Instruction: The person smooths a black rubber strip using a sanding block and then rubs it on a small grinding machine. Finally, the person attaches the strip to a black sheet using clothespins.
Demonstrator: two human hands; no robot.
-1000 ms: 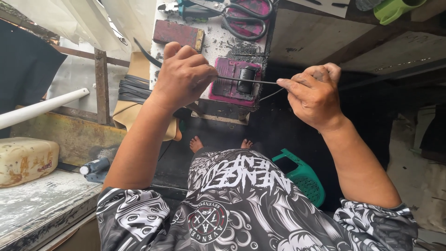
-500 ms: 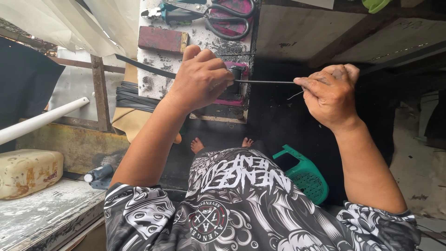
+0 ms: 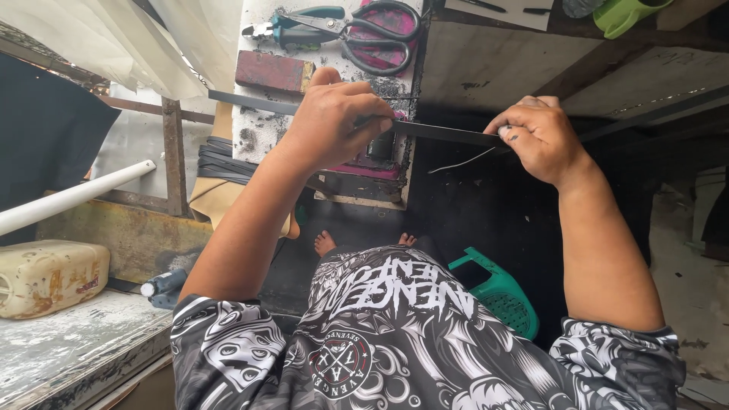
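A long flat black strip [image 3: 448, 134] runs across a stained white work board [image 3: 258, 133] and out to the right. My left hand [image 3: 334, 121] presses down over the strip where it crosses a pink block [image 3: 368, 171] on the board, fingers closed around it. My right hand [image 3: 535, 137] pinches the strip's right end, held out in the air past the board's edge. A thin pale thread [image 3: 459, 163] hangs below the strip between the hands.
Large scissors [image 3: 372, 30], teal-handled pliers [image 3: 300, 23] and a red-brown block [image 3: 273, 70] lie at the far end of the board. A green plastic stool [image 3: 497, 292] stands by my bare feet. A yellowed jerry can [image 3: 45, 277] and a white pipe [image 3: 72, 196] are at the left.
The strip between my hands, seen before as a thin line, now shows as a wider band. My right hand has closed more tightly over its end. Both hands stay on the strip.
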